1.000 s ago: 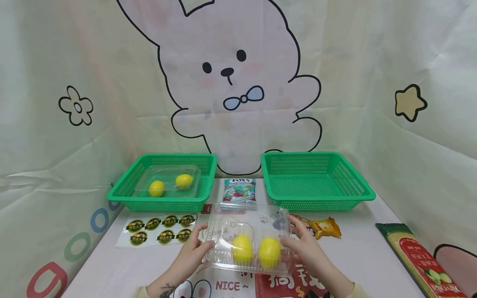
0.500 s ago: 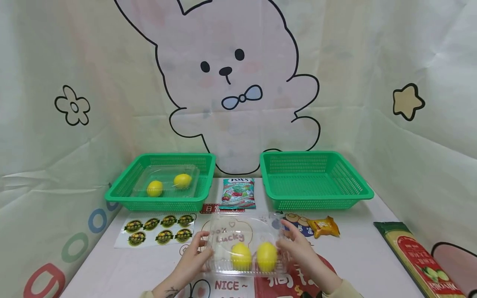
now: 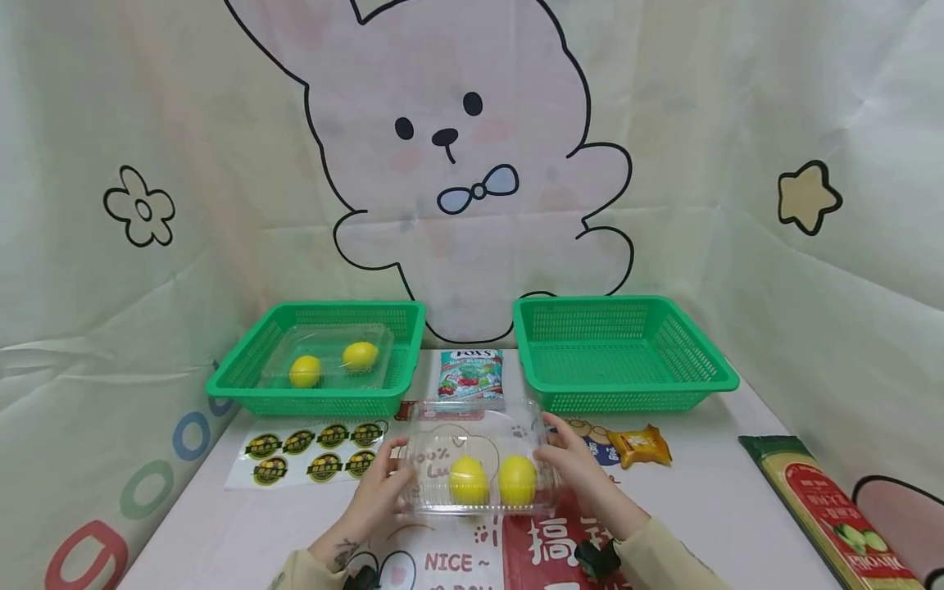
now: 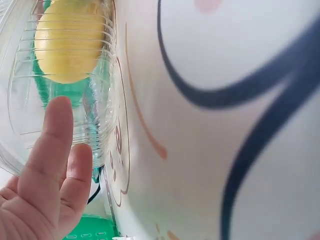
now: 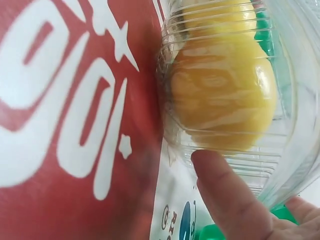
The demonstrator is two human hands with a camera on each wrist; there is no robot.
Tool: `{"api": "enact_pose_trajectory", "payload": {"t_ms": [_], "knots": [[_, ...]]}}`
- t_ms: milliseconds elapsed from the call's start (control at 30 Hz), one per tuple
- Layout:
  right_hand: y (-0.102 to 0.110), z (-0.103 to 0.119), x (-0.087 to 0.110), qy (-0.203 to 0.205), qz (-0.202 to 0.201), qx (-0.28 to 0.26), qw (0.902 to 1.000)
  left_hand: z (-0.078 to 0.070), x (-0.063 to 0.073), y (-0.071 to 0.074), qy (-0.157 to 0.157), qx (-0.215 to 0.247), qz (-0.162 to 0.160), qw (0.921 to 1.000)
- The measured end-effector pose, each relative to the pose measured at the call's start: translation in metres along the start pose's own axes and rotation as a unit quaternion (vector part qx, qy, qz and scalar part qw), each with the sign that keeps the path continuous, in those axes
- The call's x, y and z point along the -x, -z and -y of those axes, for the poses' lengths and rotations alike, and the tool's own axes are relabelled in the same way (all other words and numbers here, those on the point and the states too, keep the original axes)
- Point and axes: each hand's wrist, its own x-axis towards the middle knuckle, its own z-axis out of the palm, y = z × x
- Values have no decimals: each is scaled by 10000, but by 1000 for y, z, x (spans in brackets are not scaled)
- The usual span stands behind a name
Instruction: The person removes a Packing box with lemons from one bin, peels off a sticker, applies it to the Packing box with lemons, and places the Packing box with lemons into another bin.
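A clear plastic clamshell container (image 3: 428, 496) with two lemons (image 3: 468, 482) inside is between my hands, close over the table's printed cover. My left hand (image 3: 378, 489) holds its left end, thumb towards me and the other fingers farther back. On the right end, my right hand (image 3: 583, 469) holds it the same way. The left wrist view has the thumb and fingers at the container's ribbed end wall, a lemon (image 4: 70, 42) behind the plastic. Through the ribbed side in the right wrist view, both lemons (image 5: 222, 95) show, a fingertip right at the wall.
A green basket (image 3: 317, 401) at back left holds another clear container with two lemons. At back right stands a second green basket (image 3: 627, 400). Between them lies a candy bag (image 3: 470, 375). A sticker sheet (image 3: 243, 475), an orange snack packet (image 3: 640, 447) and a long red-and-green packet (image 3: 826, 508) lie around.
The container has come down, then shifted slightly away from me and left with both hands still on it. The lemons inside have moved along with it. The baskets have stayed put.
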Motion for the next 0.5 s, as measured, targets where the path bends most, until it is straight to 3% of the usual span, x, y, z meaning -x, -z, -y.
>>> {"api": "enact_pose_trajectory", "payload": {"t_ms": [200,500], "knots": [[1,1,-6,-59,59,-122,9999,1,-6,0,3,202,-31,9998],[0,2,-10,-41,75,-18,10000,0,-9,0,56,148,24,9999]]}}
